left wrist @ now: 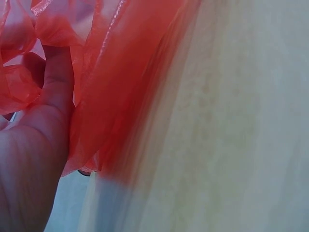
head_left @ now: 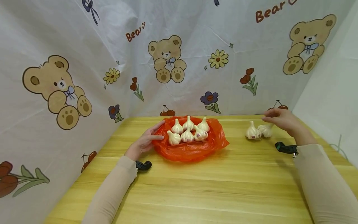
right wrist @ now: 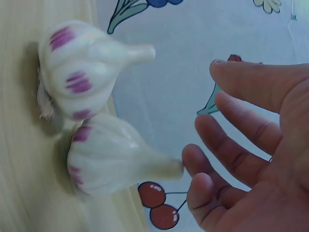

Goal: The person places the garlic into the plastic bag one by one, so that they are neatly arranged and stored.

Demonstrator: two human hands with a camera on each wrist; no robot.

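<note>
A red plastic bag (head_left: 185, 155) lies spread on the table with several garlic bulbs (head_left: 187, 136) standing in it. My left hand (head_left: 145, 140) grips the bag's left edge, the thumb towards the bulbs; red plastic (left wrist: 128, 82) hides some fingertips in the left wrist view. Over on the right, two more garlic bulbs stand side by side on the wood, one bulb (head_left: 252, 133) left of the other bulb (head_left: 265, 130). Just above and right of them hovers my right hand (head_left: 286, 122). Its fingers are loosely bent and hold nothing, close to one bulb's stem (right wrist: 164, 166).
The wooden table (head_left: 190, 189) reaches back to a white curtain (head_left: 190, 90) printed with bears and flowers. A dark camera mount (head_left: 143, 165) sits at the left wrist and another mount (head_left: 286, 147) at the right. A thin cable (head_left: 339, 147) lies near the right edge.
</note>
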